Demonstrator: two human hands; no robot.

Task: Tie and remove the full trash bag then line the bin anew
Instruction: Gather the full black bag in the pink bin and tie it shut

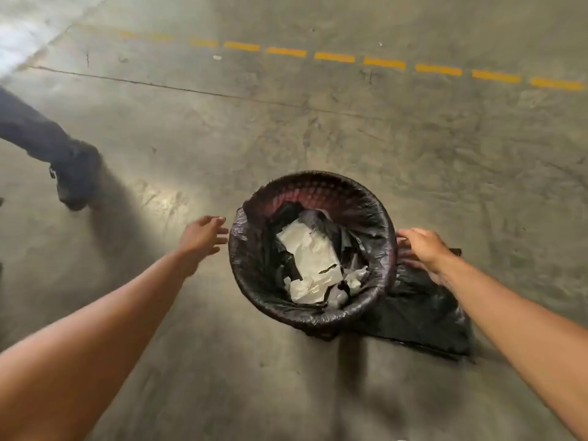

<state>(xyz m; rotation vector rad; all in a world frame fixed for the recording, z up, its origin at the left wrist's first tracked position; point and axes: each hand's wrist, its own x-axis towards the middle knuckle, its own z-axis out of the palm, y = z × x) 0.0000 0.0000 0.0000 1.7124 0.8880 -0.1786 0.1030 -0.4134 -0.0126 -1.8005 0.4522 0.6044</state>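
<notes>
A round woven bin (318,186) stands on the concrete floor, lined with a black trash bag (254,265) folded over its rim. White crumpled paper (310,253) and dark scraps lie inside. A flat black spare bag (423,313) lies on the floor against the bin's right side. My left hand (202,235) hovers just left of the rim, fingers spread, holding nothing. My right hand (423,246) is at the rim's right edge, fingers apart, fingertips touching the bag's folded edge.
Another person's dark trouser leg and shoe (74,173) stand on the floor at the left. A dashed yellow line (334,57) crosses the concrete at the back. Bare floor surrounds the bin.
</notes>
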